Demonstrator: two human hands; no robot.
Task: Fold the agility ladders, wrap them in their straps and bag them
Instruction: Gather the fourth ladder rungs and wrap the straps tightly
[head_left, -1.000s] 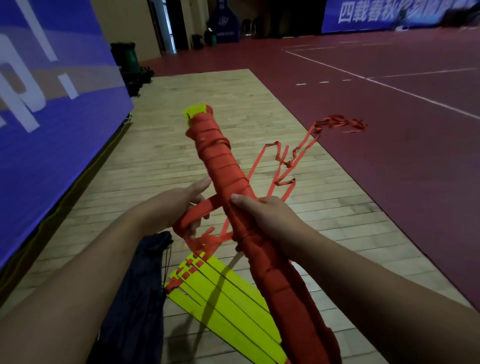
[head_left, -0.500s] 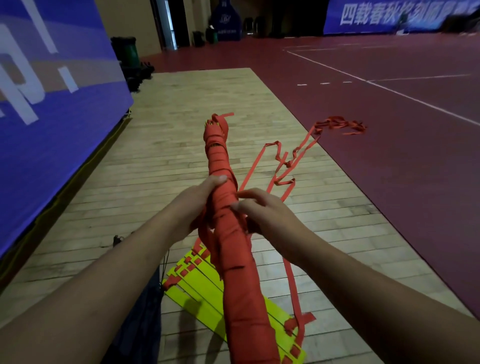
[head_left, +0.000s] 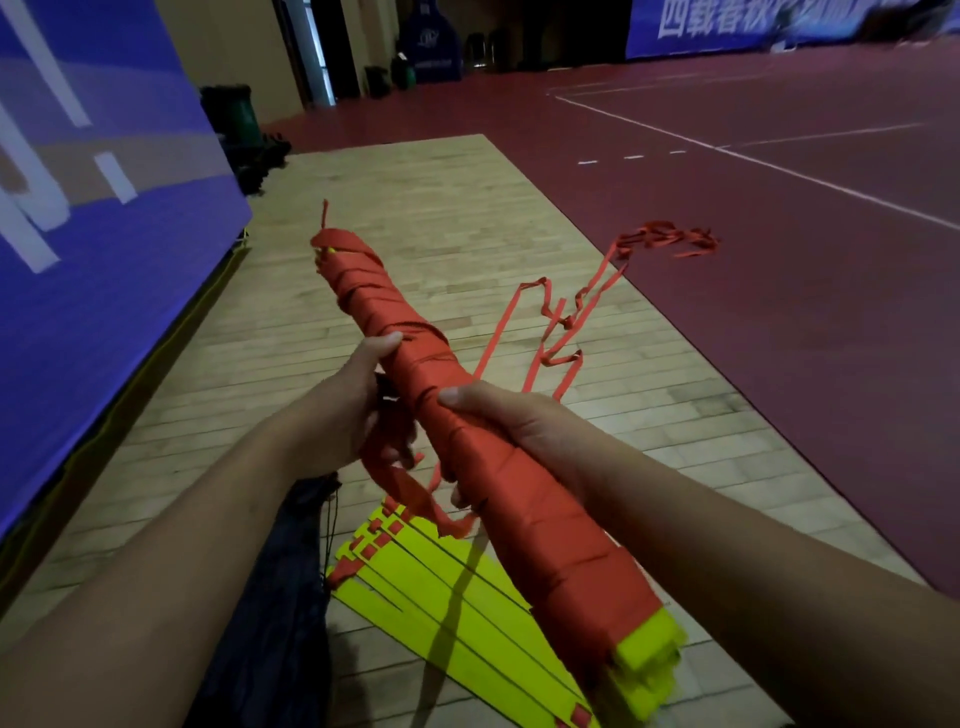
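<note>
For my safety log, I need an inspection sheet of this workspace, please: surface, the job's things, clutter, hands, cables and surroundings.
Surface: wooden floor, bordered on the right by red court floor.
Job's things: wrapped ladder bundle held in the air, bound in orange strap, yellow rung ends showing at its near end; second ladder fanned out on the wood; dark bag beside it; loose strap trailing across the wood to the court.
Clutter: nothing seen.
Hands: left hand grips the bundle, thumb on top; right hand grips it nearer the body.
Cables: nothing seen.
Surroundings: blue banner board on the left; green bin beyond it.
</note>
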